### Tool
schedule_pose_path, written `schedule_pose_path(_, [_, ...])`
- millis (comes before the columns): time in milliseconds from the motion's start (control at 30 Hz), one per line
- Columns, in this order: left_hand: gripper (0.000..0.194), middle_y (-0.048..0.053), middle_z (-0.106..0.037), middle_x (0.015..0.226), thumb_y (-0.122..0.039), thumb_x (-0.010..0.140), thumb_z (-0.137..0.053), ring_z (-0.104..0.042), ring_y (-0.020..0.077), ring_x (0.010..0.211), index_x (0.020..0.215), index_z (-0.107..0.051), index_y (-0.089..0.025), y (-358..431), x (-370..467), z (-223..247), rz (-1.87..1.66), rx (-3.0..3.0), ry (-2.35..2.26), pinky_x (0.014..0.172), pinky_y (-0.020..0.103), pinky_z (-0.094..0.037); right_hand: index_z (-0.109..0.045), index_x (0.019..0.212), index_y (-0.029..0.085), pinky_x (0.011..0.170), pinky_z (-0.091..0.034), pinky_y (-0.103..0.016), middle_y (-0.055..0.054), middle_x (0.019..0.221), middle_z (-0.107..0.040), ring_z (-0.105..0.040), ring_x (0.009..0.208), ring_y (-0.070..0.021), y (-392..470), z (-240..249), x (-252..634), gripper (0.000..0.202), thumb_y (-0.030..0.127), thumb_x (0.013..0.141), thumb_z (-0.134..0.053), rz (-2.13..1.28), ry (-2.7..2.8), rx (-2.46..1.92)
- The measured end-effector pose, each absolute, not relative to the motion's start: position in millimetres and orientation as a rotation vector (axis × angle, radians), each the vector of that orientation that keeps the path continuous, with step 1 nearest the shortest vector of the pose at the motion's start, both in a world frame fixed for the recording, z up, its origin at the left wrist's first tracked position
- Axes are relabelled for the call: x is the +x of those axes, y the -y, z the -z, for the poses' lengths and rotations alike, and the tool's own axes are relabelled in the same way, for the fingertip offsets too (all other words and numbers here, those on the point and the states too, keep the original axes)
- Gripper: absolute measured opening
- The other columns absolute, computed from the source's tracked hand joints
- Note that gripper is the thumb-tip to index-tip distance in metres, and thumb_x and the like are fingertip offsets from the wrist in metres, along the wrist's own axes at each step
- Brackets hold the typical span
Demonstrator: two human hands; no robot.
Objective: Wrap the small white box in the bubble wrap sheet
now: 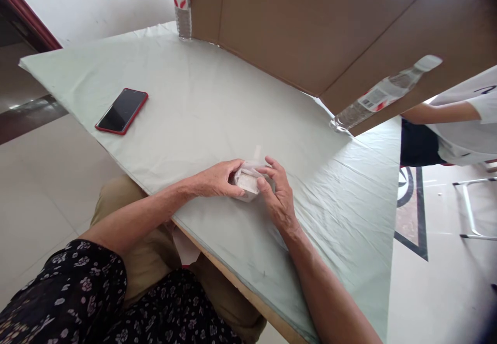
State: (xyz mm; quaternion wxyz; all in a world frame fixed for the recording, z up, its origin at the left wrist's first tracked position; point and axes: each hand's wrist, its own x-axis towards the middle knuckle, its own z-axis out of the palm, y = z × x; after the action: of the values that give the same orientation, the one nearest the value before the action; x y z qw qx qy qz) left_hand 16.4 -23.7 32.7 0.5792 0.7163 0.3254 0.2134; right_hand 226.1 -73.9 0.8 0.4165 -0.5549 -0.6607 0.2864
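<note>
A small pale, box-shaped packet (247,182) with thin whitish plastic around its top sits just above the cloth near the table's front edge. My left hand (219,178) is closed around its left side, thumb and fingers on opposite edges. On the right, the thumb of my right hand (280,199) presses the packet's corner, and a finger reaches over the plastic at the back. Another finger of that hand is lifted. What the packet contains cannot be made out. Some clear plastic (278,236) lies partly hidden beneath my right wrist.
A phone in a red case (122,111) lies on the pale green tablecloth (202,105), at left. A tall cardboard panel (279,23) stands along the back, with a water bottle (181,7) upright at its left and another bottle (382,98) at right. A person's arm (442,112) shows beyond.
</note>
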Motion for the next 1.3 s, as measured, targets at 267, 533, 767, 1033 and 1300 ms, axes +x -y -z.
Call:
schedule_pose_path(267, [0.039,0.004,-0.069,0.092,-0.028,0.072,-0.07,-0.063,0.0174,0.081,0.11,-0.065,-0.016,21.1,15.4,-30.8,-0.509,1.501,-0.816,0.069,0.027,-0.049,-0.036,0.149,0.026,0.1,-0.048,-0.047,-0.01,0.123,-0.059,-0.062,0.107,-0.0249,75.9,3.1,229.8,0.091,0.058,0.074,-0.077,-0.993,1.626,-1.36])
schedule_pose_path(533, [0.049,0.007,-0.071,0.106,-0.025,0.076,-0.064,-0.067,0.0196,0.093,0.124,-0.063,-0.014,17.8,12.2,-28.1,-0.513,1.37,-0.788,0.08,0.03,-0.05,-0.041,0.147,0.025,0.086,-0.052,-0.041,-0.004,0.097,-0.065,-0.063,0.085,-0.0199,76.8,-0.6,221.0,0.086,0.057,0.076,-0.076,-1.073,1.535,-1.399])
schedule_pose_path(767, [0.056,0.009,-0.072,0.113,-0.022,0.074,-0.068,-0.067,0.0203,0.098,0.128,-0.061,-0.014,15.7,12.3,-25.1,-0.516,1.312,-0.725,0.083,0.03,-0.05,-0.055,0.132,0.024,0.093,-0.052,-0.043,-0.01,0.119,-0.07,-0.065,0.105,-0.0246,56.0,-7.5,227.1,0.061,0.058,0.084,-0.067,-1.17,1.345,-1.375])
schedule_pose_path(1033, [0.057,0.009,-0.07,0.11,-0.034,0.079,-0.068,-0.064,0.0207,0.099,0.13,-0.06,-0.012,10.8,10.2,-20.0,-0.532,1.473,-0.792,0.084,0.033,-0.049,-0.065,0.112,0.023,0.08,-0.052,-0.035,0.0,0.086,-0.07,-0.065,0.081,-0.0165,29.0,-23.1,208.4,0.039,0.039,0.078,-0.075,-1.016,1.372,-1.258])
schedule_pose_path(1300, [0.036,0.003,-0.069,0.091,-0.039,0.086,-0.058,-0.059,0.0129,0.078,0.11,-0.067,-0.013,8.4,10.1,-21.8,-0.568,1.547,-0.855,0.07,0.025,-0.044,-0.067,0.105,0.027,0.086,-0.049,-0.039,-0.001,0.086,-0.074,-0.068,0.088,-0.0204,62.1,-18.8,199.4,0.016,0.022,0.09,-0.064,-0.211,1.819,-1.229])
